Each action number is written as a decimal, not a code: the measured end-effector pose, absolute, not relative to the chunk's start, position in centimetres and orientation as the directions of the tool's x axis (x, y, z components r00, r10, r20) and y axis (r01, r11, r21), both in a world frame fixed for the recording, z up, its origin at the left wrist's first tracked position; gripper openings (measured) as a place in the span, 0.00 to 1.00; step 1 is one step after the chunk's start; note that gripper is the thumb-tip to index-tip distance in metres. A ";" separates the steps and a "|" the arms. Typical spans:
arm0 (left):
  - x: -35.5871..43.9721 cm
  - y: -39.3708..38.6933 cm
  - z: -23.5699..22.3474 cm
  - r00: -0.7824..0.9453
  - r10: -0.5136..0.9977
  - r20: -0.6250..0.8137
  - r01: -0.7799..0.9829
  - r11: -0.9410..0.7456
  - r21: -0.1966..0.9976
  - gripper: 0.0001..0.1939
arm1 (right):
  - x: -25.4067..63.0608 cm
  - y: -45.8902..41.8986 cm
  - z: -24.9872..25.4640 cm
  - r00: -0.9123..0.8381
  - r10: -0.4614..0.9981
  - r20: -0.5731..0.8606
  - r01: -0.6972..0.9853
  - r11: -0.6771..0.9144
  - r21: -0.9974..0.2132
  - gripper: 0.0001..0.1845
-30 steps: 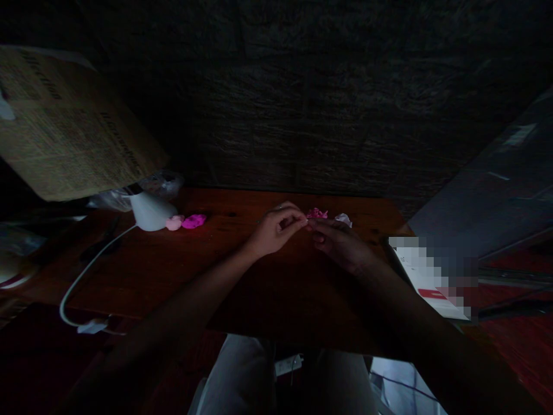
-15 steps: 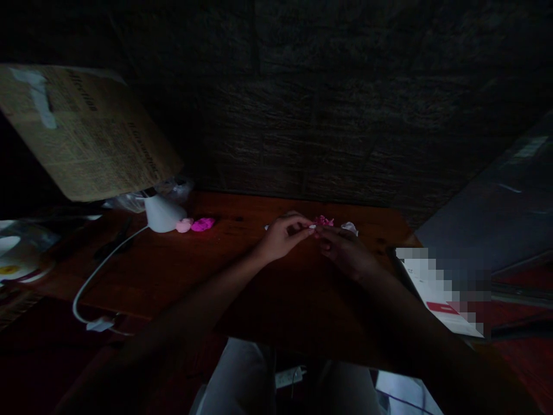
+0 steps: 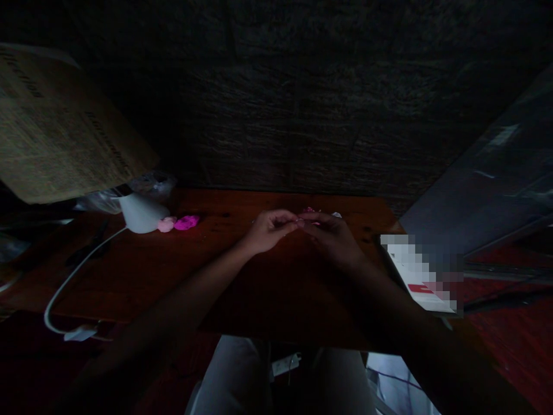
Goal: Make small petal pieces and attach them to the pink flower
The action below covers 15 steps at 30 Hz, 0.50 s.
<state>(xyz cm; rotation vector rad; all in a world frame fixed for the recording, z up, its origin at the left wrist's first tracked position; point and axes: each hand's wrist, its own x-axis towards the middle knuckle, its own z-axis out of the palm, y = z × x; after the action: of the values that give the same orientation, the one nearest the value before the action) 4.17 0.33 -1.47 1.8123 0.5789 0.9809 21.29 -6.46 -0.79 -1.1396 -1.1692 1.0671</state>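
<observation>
Over the wooden table [image 3: 228, 276], my left hand [image 3: 270, 231] and my right hand [image 3: 334, 237] meet at the fingertips. Both are closed in a pinch around a small whitish piece [image 3: 299, 221], mostly covered by the fingers and too dim to name more exactly. Behind my right hand, a pink crumpled piece [image 3: 309, 210] is partly hidden. A white crumpled piece [image 3: 336, 215] shows just past that hand's knuckles. Farther left on the table lie a pale pink clay-like lump [image 3: 166, 224] and a magenta one [image 3: 186, 222], side by side.
Beside the pink lumps stands a white lamp base [image 3: 142, 214] under a newspaper-print shade [image 3: 64, 127]; its cord [image 3: 64, 285] runs over the table's front edge. A white-and-red flat object [image 3: 410, 276] lies at the right edge. A dark wall [image 3: 276, 115] rises behind.
The camera view has shifted, moving the scene leftward. My hands remain joined at the fingertips, and the white piece between them, plainer before, is now mostly covered.
</observation>
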 end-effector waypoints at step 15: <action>4.3 0.8 -1.8 0.522 0.792 0.316 -0.062 -0.335 0.940 0.18 | 21.7 -6.3 -0.6 0.103 0.980 0.171 0.123 0.158 -0.980 0.15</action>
<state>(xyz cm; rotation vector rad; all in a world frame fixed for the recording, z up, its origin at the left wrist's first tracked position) 4.31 0.79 -1.79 1.6915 0.6232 0.9956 21.68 -6.28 -0.61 -1.2186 -1.2809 0.9481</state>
